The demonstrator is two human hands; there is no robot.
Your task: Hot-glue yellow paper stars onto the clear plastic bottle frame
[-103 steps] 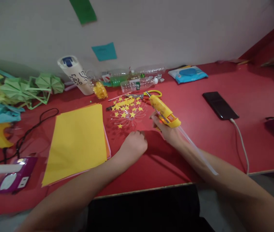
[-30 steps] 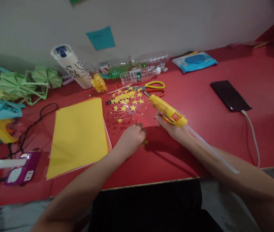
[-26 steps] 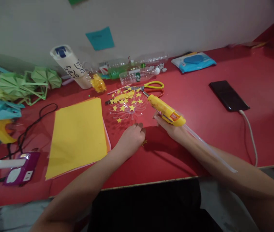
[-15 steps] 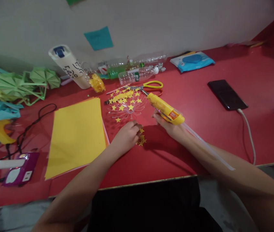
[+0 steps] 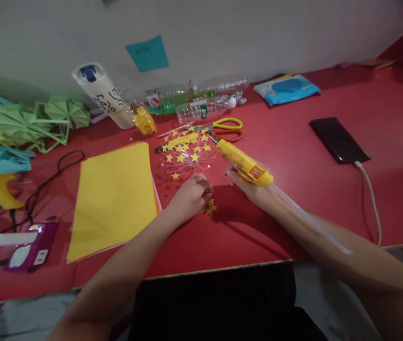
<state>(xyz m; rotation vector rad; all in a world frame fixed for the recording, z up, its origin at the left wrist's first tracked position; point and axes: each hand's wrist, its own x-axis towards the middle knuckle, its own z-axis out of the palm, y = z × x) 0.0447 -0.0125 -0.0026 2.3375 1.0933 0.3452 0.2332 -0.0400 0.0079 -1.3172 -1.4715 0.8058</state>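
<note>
My right hand (image 5: pixel 246 184) is wrapped round a yellow hot glue gun (image 5: pixel 241 161), its nozzle pointing up and left and a long clear glue stick (image 5: pixel 308 219) trailing from its back. My left hand (image 5: pixel 193 195) has its fingers drawn together beside a small pile of yellow paper stars (image 5: pixel 210 207); whatever it pinches, if anything, is hidden. Just beyond that hand lies a clear plastic piece with thin curved strips (image 5: pixel 203 166), dotted with yellow stars (image 5: pixel 195 157). Scissors with yellow and red handles (image 5: pixel 228 124) lie behind it.
Yellow paper sheets (image 5: pixel 114 203) lie left of my left hand. At the back are a white bottle (image 5: pixel 105 97), clear plastic bottles (image 5: pixel 203 112) and a wipes pack (image 5: pixel 287 90). A phone (image 5: pixel 338 139) with a cable is right; a purple power strip (image 5: pixel 34 246) is left.
My left hand has lifted slightly up from the small star pile, with its fingers still together. My right hand keeps the glue gun in nearly the same place. The view has shifted slightly.
</note>
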